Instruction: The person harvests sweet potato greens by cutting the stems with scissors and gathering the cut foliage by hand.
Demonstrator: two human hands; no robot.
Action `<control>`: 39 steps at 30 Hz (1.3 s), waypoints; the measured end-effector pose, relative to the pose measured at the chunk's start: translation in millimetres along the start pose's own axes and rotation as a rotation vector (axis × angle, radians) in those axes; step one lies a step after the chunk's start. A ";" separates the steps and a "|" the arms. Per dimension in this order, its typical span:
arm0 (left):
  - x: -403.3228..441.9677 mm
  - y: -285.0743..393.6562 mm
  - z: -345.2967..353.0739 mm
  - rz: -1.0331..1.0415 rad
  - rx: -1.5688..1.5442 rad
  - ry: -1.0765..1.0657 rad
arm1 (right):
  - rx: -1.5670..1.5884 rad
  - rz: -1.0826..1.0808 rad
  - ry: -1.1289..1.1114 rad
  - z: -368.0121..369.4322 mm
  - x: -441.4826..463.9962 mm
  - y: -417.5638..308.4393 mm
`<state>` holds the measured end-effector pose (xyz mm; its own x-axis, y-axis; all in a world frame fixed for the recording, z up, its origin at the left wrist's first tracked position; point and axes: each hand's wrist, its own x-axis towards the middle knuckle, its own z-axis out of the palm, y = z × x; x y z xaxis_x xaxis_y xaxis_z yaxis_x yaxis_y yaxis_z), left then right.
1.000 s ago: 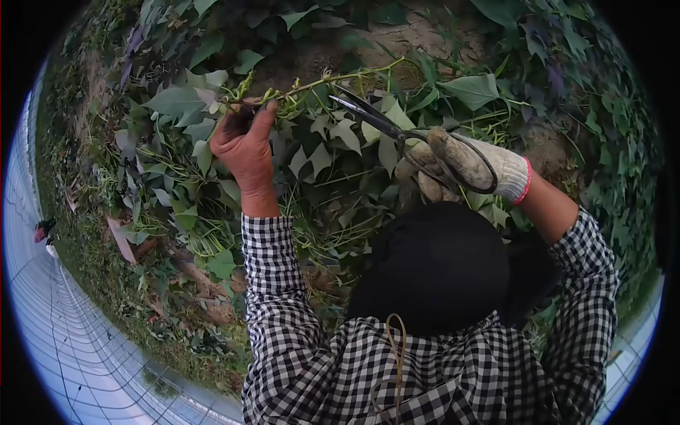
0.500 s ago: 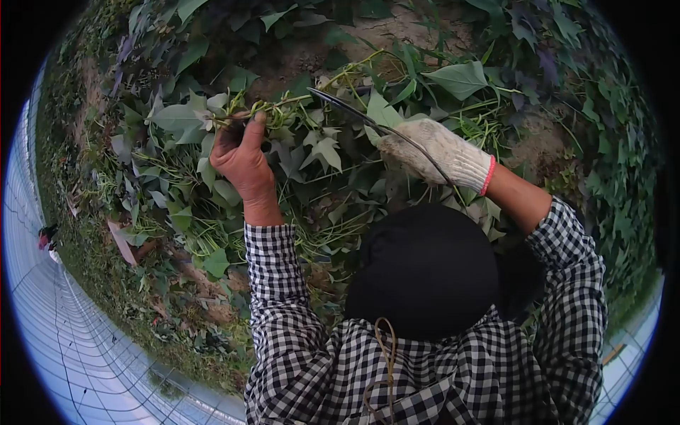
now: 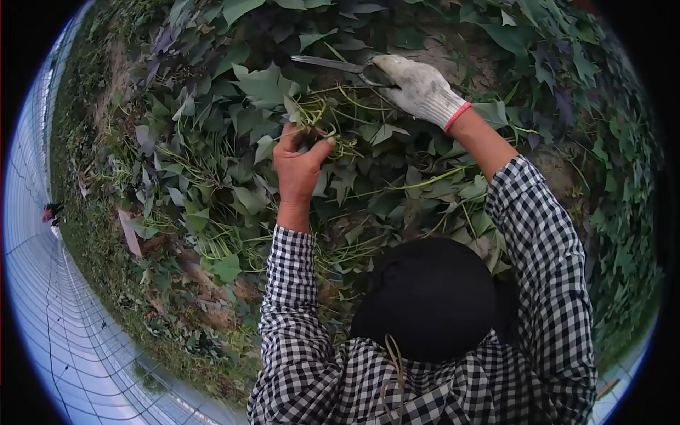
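Observation:
My bare left hand (image 3: 301,159) pinches a bunch of green vine stems (image 3: 315,117) between thumb and fingers, with a broad leaf (image 3: 265,85) just beyond it. Up and to the right, my right hand (image 3: 418,85) wears a whitish knitted glove with a red cuff edge. It is closed on dark-handled scissors (image 3: 329,64), whose blades point left above the bunch and look closed. The glove hides part of the handles. Below the hands a light green stem (image 3: 435,177) lies among the leaves.
Leafy vines surround both hands, with bare soil (image 3: 453,57) at the top. A pale flat piece (image 3: 130,232) lies on the ground at the left. A black hat (image 3: 428,297) shows at the bottom centre. Netting or a curved cover (image 3: 64,319) spans the far left.
My left hand has moved right with the stems. My right hand has lifted the scissors up and away from the vine, which no longer stretches right from my left hand as one long stem.

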<state>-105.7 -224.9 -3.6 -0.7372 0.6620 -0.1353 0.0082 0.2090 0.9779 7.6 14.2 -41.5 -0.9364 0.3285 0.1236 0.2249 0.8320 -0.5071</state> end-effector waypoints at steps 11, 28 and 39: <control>-29.4 -16.4 18.2 -0.242 -0.162 0.083 | -0.120 0.227 -0.455 58.9 20.9 -6.2; 49.0 70.2 25.5 -0.084 -0.526 0.013 | 0.590 0.131 0.159 -63.4 -1.9 -101.9; -20.2 134.3 77.2 0.178 0.767 -0.534 | 0.555 0.627 0.221 -195.0 -152.8 17.7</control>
<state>-37.5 -154.6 118.2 -0.2774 0.9315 -0.2352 0.6722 0.3631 0.6453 207.2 65.9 96.9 -0.5966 0.7810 -0.1847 0.4648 0.1486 -0.8728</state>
